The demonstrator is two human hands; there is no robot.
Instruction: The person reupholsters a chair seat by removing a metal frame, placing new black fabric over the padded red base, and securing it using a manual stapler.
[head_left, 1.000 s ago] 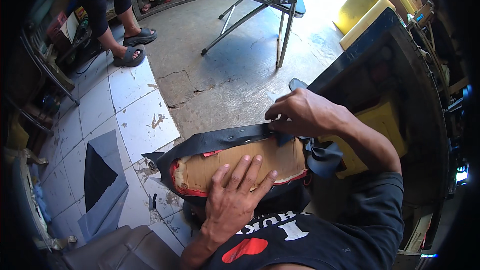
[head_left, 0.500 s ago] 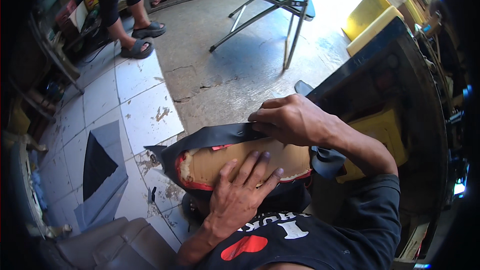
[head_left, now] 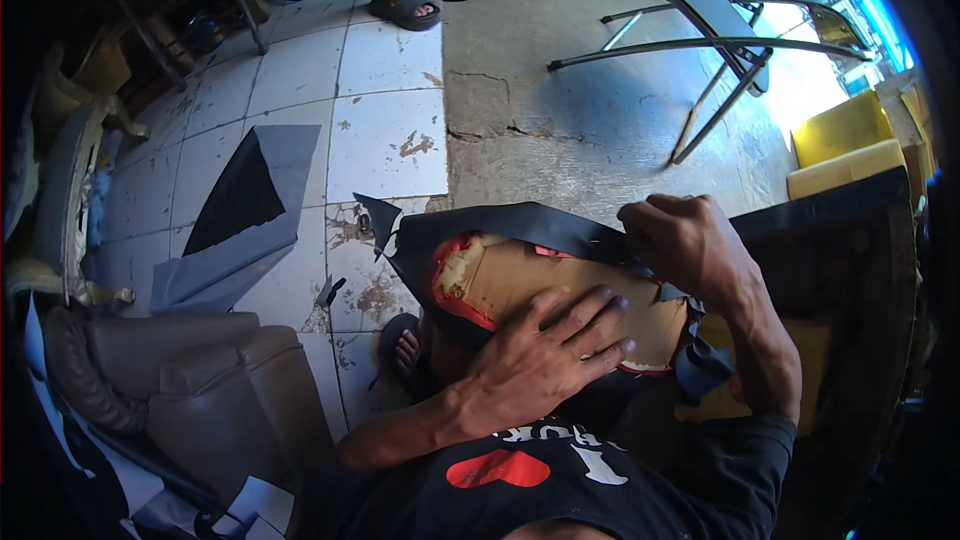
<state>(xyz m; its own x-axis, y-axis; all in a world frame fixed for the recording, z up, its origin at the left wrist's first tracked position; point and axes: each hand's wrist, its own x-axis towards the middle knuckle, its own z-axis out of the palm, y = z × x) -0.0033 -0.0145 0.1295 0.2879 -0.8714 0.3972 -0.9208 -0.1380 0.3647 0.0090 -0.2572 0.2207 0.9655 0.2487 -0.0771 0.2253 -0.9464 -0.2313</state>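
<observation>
On my lap rests a seat pad, its bare wooden base (head_left: 500,285) facing up. Worn pale foam (head_left: 458,265) and red cloth (head_left: 465,310) show round the base's left end. A black cover (head_left: 530,220) wraps the far side, its loose flap standing up along the edge. My left hand (head_left: 540,355) lies flat on the base with fingers spread. At the far right edge, my right hand (head_left: 690,240) is closed in a pinch on the cover; its fingertips are partly hidden. A loose strip of dark material (head_left: 700,365) hangs at the right end.
Grey sheet material (head_left: 300,180) with a black piece lies on the white tiles. A brown padded seat (head_left: 205,370) is at lower left. Ahead stand a folding chair (head_left: 700,10) and another person's sandalled feet (head_left: 410,10). Yellow blocks (head_left: 845,170) and a dark panel (head_left: 850,215) are at right.
The view has swung left, so the scene sits further right. My right hand has shifted rightward along the cover's edge and closed tighter. My left hand stays on the wooden base.
</observation>
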